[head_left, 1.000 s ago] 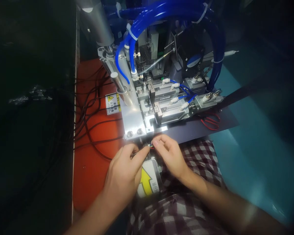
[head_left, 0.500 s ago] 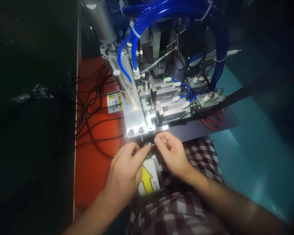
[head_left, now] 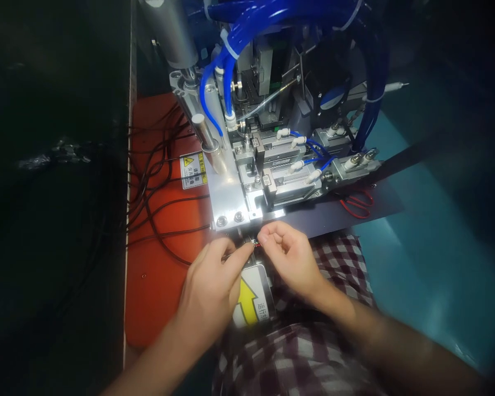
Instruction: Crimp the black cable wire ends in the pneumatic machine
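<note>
Just in front of the machine's metal plate (head_left: 230, 201), my two hands meet almost fingertip to fingertip. My left hand (head_left: 210, 280) is closed, thumb and forefinger pinching the end of a cable whose thin coloured wires (head_left: 257, 245) stick out to the right; a red one shows best. My right hand (head_left: 291, 256) is closed too, its thumb and forefinger pinched on the tips of those wires. The fingers hide most of the wires and the cable end. Below the fingertips lies a white label with a yellow arrow (head_left: 248, 300).
Pneumatic slides (head_left: 291, 184) with blue tubes (head_left: 289, 22) rise behind my hands. Black cables (head_left: 160, 203) trail over the orange-red table (head_left: 148, 308) on the left. Red-handled scissors or a red wire loop (head_left: 357, 206) lies to the right. Checkered cloth (head_left: 338, 269) covers the lap.
My right fingertips have shifted slightly left toward the left thumb. The green and blue wires seen earlier between the fingers are now hidden; red remains visible. My left hand stays nearly still.
</note>
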Demonstrator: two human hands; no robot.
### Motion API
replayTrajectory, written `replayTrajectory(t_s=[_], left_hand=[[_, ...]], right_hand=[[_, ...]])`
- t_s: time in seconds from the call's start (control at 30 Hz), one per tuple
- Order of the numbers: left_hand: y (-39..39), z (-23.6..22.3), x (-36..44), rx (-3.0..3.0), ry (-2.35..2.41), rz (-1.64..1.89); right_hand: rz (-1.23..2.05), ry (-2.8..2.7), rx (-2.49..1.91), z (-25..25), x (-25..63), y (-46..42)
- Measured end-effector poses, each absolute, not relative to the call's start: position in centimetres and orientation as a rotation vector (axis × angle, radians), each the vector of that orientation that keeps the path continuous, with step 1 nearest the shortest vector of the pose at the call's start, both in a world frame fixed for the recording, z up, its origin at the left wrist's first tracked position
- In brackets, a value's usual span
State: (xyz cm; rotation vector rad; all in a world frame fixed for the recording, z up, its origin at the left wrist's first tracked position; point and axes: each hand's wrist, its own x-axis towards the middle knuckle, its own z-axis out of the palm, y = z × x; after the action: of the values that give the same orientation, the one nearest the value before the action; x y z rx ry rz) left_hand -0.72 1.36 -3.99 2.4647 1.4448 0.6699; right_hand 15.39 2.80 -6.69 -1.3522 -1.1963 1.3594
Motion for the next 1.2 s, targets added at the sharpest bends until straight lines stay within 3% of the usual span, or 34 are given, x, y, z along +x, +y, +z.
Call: replayTrajectory(t_s=[0.63, 1.07, 1.2], left_hand=[[1.4, -4.4, -0.8, 2.466, 1.438, 0.686], [1.4, -4.2, -0.7, 2.399, 1.424, 0.721], [1.3, -4.3, -0.8, 2.355, 1.417, 0.733]], right_hand=[[1.47, -1.152, -1.334, -6.3, 15.3, 2.9], [1.944, -0.768, -1.406, -4.9, 15.9, 4.3], [1.779, -0.798, -1.413, -5.0, 16.5, 3.5]])
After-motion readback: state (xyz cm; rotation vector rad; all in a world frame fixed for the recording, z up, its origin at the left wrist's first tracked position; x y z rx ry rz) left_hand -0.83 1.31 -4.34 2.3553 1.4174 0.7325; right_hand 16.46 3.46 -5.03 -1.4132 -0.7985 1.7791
